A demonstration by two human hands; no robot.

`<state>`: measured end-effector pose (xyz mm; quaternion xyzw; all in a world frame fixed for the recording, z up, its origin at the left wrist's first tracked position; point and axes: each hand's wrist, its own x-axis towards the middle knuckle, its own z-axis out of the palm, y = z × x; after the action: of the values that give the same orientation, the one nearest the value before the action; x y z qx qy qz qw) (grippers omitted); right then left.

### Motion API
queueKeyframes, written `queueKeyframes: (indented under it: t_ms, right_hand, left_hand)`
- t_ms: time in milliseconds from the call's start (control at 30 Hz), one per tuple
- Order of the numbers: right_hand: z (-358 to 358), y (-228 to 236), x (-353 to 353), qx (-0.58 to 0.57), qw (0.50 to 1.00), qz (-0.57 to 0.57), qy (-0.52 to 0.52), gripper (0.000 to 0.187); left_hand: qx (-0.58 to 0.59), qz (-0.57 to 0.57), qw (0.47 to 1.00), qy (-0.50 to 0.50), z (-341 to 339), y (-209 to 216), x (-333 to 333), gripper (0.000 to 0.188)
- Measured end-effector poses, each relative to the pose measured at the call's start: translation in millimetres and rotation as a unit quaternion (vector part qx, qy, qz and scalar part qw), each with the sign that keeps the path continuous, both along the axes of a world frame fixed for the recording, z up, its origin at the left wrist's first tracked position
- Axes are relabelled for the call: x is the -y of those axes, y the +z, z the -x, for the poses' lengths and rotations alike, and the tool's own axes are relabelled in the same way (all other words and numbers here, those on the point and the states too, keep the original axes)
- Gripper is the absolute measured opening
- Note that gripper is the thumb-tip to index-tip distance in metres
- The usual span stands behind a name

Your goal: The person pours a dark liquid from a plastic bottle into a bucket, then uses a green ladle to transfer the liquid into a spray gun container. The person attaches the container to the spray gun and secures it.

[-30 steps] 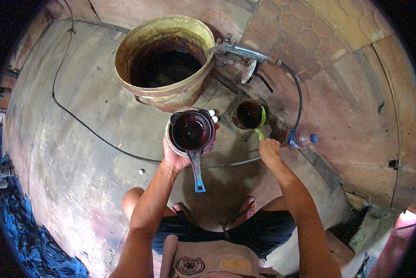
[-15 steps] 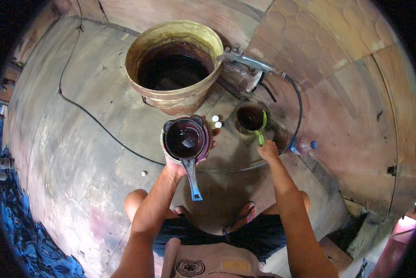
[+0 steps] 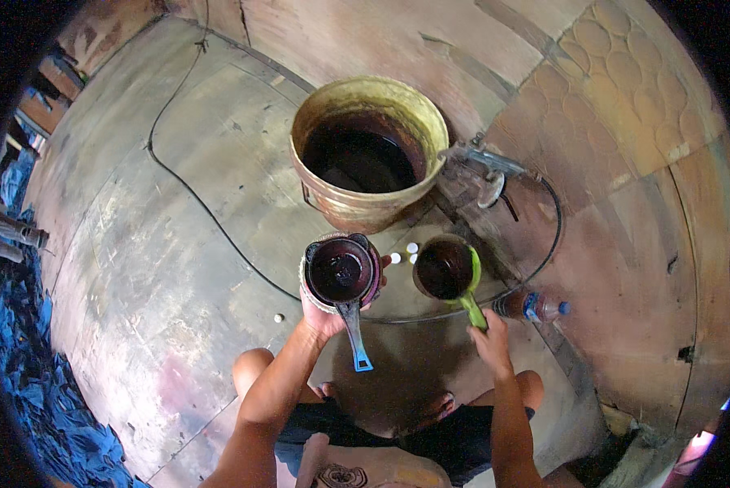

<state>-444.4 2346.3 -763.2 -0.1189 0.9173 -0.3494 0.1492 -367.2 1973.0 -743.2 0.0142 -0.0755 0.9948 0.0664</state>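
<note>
Cradling the blue-handled dipper (image 3: 338, 275) and the pale-rimmed piece around it from below in the left hand (image 3: 323, 319), curling fingers round the right side and leaving the handle ungripped. Gripping the green-handled dipper (image 3: 444, 273) by its handle in the closed right hand (image 3: 492, 342). Holding both side by side, mouths up, on the near side of the bucket (image 3: 357, 205). Not showing clearly whether the green-handled dipper is touching the floor.

Judging by the gloss, probably carrying dark liquid in the blue-handled dipper; so best spreading the palm under its base and holding its mouth level. Best gripping the green handle firmly, guarding against twisting, and watching clearance from the small white pieces (image 3: 412, 247) just beside that dipper and the black hose (image 3: 559, 215) crossing beneath its handle.
</note>
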Motion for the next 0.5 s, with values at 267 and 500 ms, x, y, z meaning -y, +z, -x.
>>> queueKeyframes:
  t_ms: [267, 500]
  right_hand:
    - [16.7, 160.3, 73.9, 0.092, 0.989, 0.109, -0.033, 0.028]
    - [118.4, 203.7, 215.0, 0.075, 0.979, 0.164, 0.098, 0.030]
  left_hand:
    - [0.076, 0.074, 0.983, 0.148, 0.1, 1.1, 50.4, 0.080]
    - [0.080, 0.059, 0.964, 0.246, 16.1, 2.1, 90.1, 0.078]
